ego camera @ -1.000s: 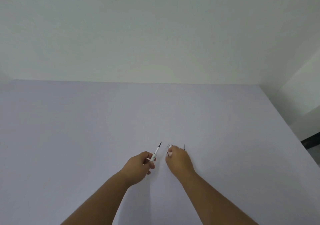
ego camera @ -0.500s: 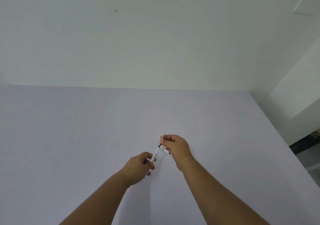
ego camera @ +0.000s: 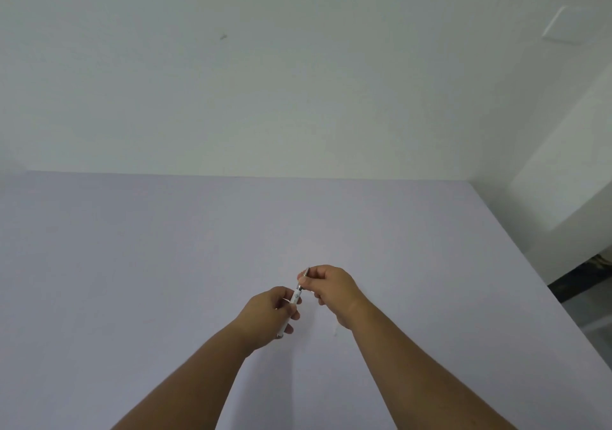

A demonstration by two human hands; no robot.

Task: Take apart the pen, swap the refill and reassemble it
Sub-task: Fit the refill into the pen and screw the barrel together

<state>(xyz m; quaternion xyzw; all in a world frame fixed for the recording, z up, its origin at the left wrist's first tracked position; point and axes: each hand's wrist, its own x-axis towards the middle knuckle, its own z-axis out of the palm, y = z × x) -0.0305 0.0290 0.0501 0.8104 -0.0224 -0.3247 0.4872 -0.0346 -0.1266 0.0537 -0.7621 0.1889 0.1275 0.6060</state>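
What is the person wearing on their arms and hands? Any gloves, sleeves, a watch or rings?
Nothing that shows. Both forearms come into view bare from the bottom edge, with no sleeves or cuffs. The left hand and the right hand wear no gloves, and no watch, bracelet or ring shows on the wrists or on the fingers that can be seen. Both hands look slim, with short nails.

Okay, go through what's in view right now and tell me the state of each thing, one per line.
Pen: white barrel, held off the table, tilted, tip end up and away.
Left hand: closed around the pen's barrel.
Right hand: fingertips pinching the pen's metal tip end.
Table: bare lavender surface beneath both hands.
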